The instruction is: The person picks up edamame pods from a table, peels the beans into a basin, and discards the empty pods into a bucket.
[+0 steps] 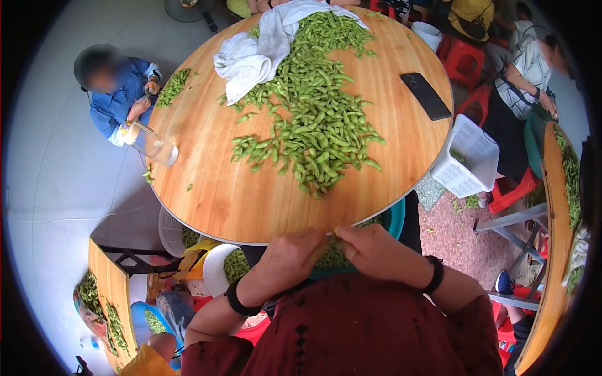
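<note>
At the table's near edge my left hand (pixel 290 252) and my right hand (pixel 371 250) meet, fingers pinched together. Whatever lies between the fingertips is too small and covered to make out. Below them a teal basin (pixel 394 220) with green pods or beans in it shows partly, mostly hidden by my hands and the table. In front of me a long heap of green soybean pods (pixel 320 125) spreads over the round wooden table (pixel 219 207). A crumpled white cloth (pixel 248 59) covers part of the heap's far left side.
A black phone (pixel 425 96) lies at the table's right. On the left edge stand a clear jar (pixel 152 143) and a small pod pile (pixel 173 88), beside a seated person in blue. A white basket (pixel 467 153) and red stools (pixel 465 61) are on the right, near other people.
</note>
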A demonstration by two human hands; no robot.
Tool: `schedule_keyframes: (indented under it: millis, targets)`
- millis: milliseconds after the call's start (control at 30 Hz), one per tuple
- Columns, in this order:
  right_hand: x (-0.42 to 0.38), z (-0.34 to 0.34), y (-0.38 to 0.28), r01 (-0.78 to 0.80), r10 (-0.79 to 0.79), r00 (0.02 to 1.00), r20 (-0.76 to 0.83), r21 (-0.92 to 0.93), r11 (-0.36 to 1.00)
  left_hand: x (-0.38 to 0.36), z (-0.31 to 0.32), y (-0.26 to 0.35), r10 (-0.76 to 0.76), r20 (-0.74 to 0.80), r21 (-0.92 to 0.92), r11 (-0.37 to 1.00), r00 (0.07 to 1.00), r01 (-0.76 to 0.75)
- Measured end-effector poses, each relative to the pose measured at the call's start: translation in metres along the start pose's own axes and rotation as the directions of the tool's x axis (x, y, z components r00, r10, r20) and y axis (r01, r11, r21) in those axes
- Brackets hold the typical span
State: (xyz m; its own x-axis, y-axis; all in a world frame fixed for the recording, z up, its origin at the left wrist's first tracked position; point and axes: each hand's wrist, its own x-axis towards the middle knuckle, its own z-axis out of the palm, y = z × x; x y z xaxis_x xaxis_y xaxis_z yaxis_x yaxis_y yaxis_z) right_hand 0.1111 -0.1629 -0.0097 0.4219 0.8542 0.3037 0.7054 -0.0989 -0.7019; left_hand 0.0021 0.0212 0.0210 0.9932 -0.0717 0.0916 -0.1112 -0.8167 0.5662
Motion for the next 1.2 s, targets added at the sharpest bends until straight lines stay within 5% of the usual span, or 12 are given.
schedule_keyframes:
  millis: [100,167,367,500,600,667,767,900,1000,1067,1133,1200]
  targets:
    - [0.011,-0.021,0.005,-0.129,0.029,0.961,0.273,0.357,0.925,-0.007,0.002,-0.002,0.121,-0.004,-0.115,0.986,0.993,-0.121]
    - [0.016,-0.031,0.003,-0.718,0.209,0.642,0.738,0.483,0.502,-0.01,0.004,-0.002,0.17,-0.013,-0.157,0.973,0.985,-0.17]
    - [0.007,-0.014,0.008,-0.796,0.212,0.603,0.769,0.561,0.227,-0.013,0.007,-0.002,0.245,-0.084,-0.02,0.969,0.966,-0.248]
    - [-0.002,0.003,-0.01,-0.626,0.319,0.778,0.541,0.709,0.324,-0.012,0.019,0.001,0.198,-0.203,0.1,0.979,0.959,-0.18]
    - [-0.008,0.021,-0.005,-0.38,0.346,0.917,0.197,0.693,0.613,-0.008,0.03,0.002,0.122,-0.281,0.162,0.984,0.952,-0.078]
    - [-0.008,0.026,0.0,-0.172,0.227,0.968,-0.107,0.377,0.91,-0.004,0.034,0.004,0.156,-0.346,0.2,0.976,0.925,-0.089]
    - [0.001,0.011,-0.009,-0.557,0.547,0.805,0.231,0.614,0.56,-0.006,0.034,0.007,0.17,-0.284,0.246,0.964,0.944,-0.1]
    - [-0.004,0.016,0.002,-0.36,0.316,0.928,0.198,0.259,0.896,-0.022,0.017,0.011,0.131,-0.253,0.254,0.965,0.959,-0.065]
    - [-0.014,0.026,0.012,-0.215,0.178,0.959,0.22,0.158,0.964,-0.048,-0.026,0.008,-0.08,0.076,0.327,0.944,0.994,0.051]
    - [-0.017,0.026,0.02,-0.253,0.231,0.932,0.278,0.047,0.966,-0.044,-0.07,-0.002,-0.383,0.453,0.049,0.912,0.805,0.407]
    - [-0.018,0.029,0.022,-0.219,0.195,0.944,0.267,0.061,0.974,-0.037,-0.079,-0.056,-0.171,0.06,0.242,0.958,0.983,0.152]
    - [-0.016,0.029,0.02,-0.188,0.165,0.954,0.249,0.071,0.98,-0.003,-0.093,-0.095,-0.157,-0.242,0.289,0.93,0.958,0.225]
